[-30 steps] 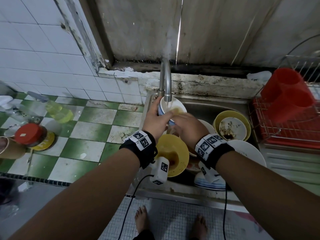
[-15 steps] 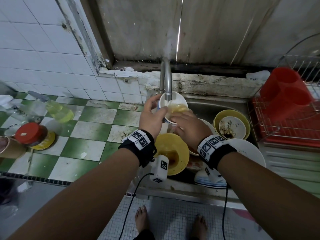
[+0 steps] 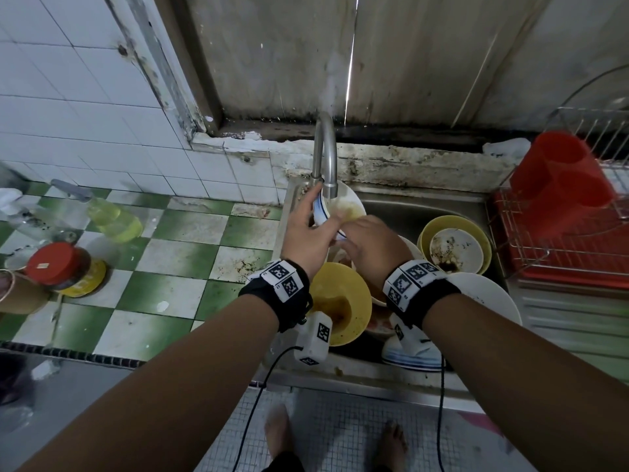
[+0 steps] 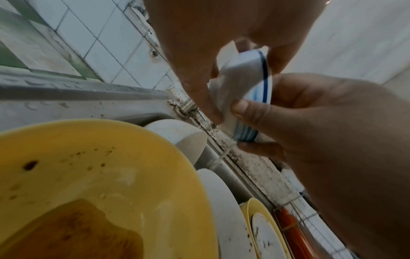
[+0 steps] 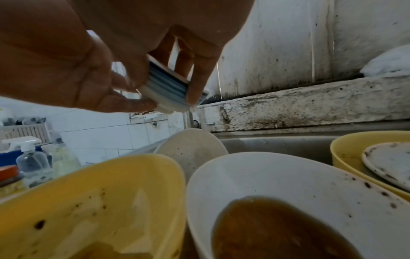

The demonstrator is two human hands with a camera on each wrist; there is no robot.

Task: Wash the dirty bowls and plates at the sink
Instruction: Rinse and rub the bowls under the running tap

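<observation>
A white bowl with blue rim stripes (image 3: pixel 340 207) is held tilted right under the faucet spout (image 3: pixel 328 185), murky yellowish water inside it. My left hand (image 3: pixel 308 231) grips its left side, fingers curled round the outer wall (image 4: pixel 199 98). My right hand (image 3: pixel 366 245) pinches the near rim, thumb (image 4: pixel 250 108) on the outside. The right wrist view shows the fingers (image 5: pixel 195 84) clamped over the striped rim (image 5: pixel 168 82). A thin trickle falls from the bowl into the sink (image 3: pixel 425 206).
Below the hands lie a yellow bowl with brown liquid (image 3: pixel 340 301), a white bowl with brown liquid (image 5: pixel 277 201), a yellow bowl holding a small dirty dish (image 3: pixel 454 248), a white plate (image 3: pixel 490 298) and stacked blue-rimmed bowls (image 3: pixel 412 357). A red dish rack (image 3: pixel 561 253) stands right; a soap bottle (image 3: pixel 114 218) and jar (image 3: pixel 56 265) left.
The bowl stays under the spout, lifted and tilted slightly. My right hand has shifted a little along its near rim. The left hand keeps its grip.
</observation>
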